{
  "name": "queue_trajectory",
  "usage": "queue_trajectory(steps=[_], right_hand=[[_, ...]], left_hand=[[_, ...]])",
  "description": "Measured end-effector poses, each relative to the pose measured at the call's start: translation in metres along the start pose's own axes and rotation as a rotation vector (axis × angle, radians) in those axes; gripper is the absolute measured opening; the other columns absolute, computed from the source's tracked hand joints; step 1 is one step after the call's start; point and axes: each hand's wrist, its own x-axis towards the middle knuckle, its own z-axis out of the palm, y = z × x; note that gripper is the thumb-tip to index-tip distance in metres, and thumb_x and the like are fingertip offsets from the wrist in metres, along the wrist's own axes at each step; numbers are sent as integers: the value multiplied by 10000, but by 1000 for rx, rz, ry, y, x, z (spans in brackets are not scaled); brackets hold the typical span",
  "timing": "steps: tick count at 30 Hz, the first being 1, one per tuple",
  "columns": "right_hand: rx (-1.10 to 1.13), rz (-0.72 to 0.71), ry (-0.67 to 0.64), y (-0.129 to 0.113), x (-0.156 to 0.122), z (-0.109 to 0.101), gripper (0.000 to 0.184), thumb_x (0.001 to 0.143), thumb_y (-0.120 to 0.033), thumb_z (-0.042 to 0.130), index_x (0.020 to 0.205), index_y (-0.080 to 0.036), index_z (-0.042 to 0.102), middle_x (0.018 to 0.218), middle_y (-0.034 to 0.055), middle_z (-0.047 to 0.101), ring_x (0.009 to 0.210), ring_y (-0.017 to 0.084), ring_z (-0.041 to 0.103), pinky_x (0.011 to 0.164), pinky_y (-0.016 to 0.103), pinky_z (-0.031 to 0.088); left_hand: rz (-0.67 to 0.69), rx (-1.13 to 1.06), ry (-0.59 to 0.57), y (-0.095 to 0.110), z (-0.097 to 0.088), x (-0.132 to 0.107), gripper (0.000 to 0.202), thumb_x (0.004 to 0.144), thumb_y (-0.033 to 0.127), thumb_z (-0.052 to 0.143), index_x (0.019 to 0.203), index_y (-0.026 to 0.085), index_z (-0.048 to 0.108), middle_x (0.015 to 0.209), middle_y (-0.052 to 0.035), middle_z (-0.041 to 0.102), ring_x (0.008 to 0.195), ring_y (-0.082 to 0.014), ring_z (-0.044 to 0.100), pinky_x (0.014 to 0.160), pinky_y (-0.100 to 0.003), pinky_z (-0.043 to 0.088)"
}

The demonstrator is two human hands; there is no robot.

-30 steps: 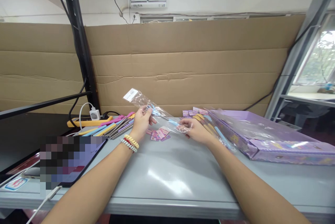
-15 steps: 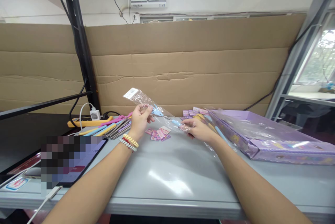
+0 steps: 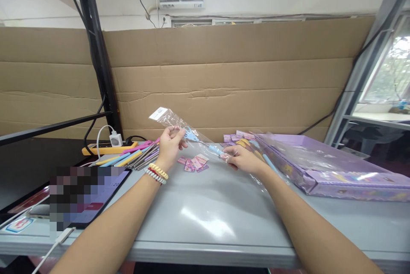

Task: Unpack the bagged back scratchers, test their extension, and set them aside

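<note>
Between my hands a long clear plastic bag (image 3: 174, 119) slants down to the right, with a white label at its upper left end. Inside it lies what looks like a back scratcher, with a light blue hand-shaped head (image 3: 191, 135), a thin metal shaft and a blue handle (image 3: 215, 150). My left hand (image 3: 171, 143) pinches the bag beside the blue head. My right hand (image 3: 241, 158) is closed around the lower end, by the handle; its fingertips are partly hidden. Below the bag, several small pink printed cards (image 3: 194, 163) lie fanned on the grey table (image 3: 218, 205).
Metal-shafted sticks with coloured handles (image 3: 136, 157) lie at left, by a yellow power strip (image 3: 109, 150) and a tablet (image 3: 105, 192). At right stands a purple box (image 3: 352, 184) holding clear plastic. More bagged pieces (image 3: 246, 142) lie behind my right hand. Cardboard (image 3: 224, 73) stands behind the table.
My left hand and the bag's upper end have shifted very slightly left. Both hands keep their hold; the cards and box have not moved.
</note>
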Motion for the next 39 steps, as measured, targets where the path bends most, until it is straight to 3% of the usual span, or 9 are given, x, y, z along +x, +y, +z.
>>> queue_trajectory(steps=[9, 16, 20, 25, 29, 32, 36, 39], right_hand=[[89, -10, -1, 6, 3, 7, 251, 744, -389, 527, 783, -149, 588, 498, -41, 465, 454, 86, 406, 482, 233, 321], [154, 24, 63, 5, 4, 11, 258, 714, -363, 576, 834, -135, 595, 623, -6, 523, 529, 107, 492, 511, 240, 379], [205, 3, 89, 5, 5, 8, 286, 685, -352, 606, 873, -137, 606, 661, -6, 517, 526, 79, 429, 490, 221, 351], [334, -1, -4, 11, 7, 6, 339, 695, -382, 595, 918, -127, 592, 548, -54, 403, 448, 49, 302, 426, 205, 230], [306, 38, -22, 13, 6, 2, 424, 688, -449, 607, 962, -126, 580, 502, -63, 397, 420, 57, 298, 408, 212, 209], [252, 40, -29, 12, 3, -1, 425, 700, -516, 588, 889, -135, 585, 496, -56, 420, 416, 58, 309, 405, 214, 224], [191, 25, -42, 9, 1, -1, 376, 734, -522, 555, 774, -149, 555, 503, -44, 473, 410, 63, 373, 429, 222, 293], [268, 31, -107, 4, 0, 5, 325, 711, -462, 598, 783, -153, 528, 520, -21, 542, 444, 105, 488, 468, 247, 382]], left_hand=[[-98, 36, -143, -2, 0, -5, 359, 642, 398, 682, 830, 161, 488, 603, 34, 562, 402, -100, 545, 389, -202, 364], [-112, 25, -150, -1, 2, -6, 383, 639, 440, 674, 840, 157, 512, 624, 26, 577, 399, -97, 545, 387, -201, 366], [-70, 5, -121, 0, 2, -5, 348, 650, 430, 664, 811, 156, 523, 549, 46, 545, 392, -101, 542, 386, -197, 358], [-16, 14, -76, -1, 2, -4, 294, 653, 400, 659, 718, 140, 537, 537, 40, 541, 373, -87, 525, 387, -197, 355], [9, -16, 59, 1, -4, 4, 267, 663, 380, 640, 745, 151, 529, 504, 56, 519, 349, -90, 513, 368, -194, 348], [1, -44, 137, 3, -11, 11, 268, 659, 368, 643, 767, 162, 509, 467, 74, 487, 349, -98, 515, 353, -186, 337], [-64, -68, 70, 2, -11, 10, 284, 678, 384, 626, 801, 167, 491, 553, 45, 552, 376, -97, 533, 359, -185, 340], [-122, -46, -37, -2, -4, 3, 292, 695, 407, 610, 800, 155, 506, 707, -14, 618, 441, -96, 564, 388, -191, 369]])
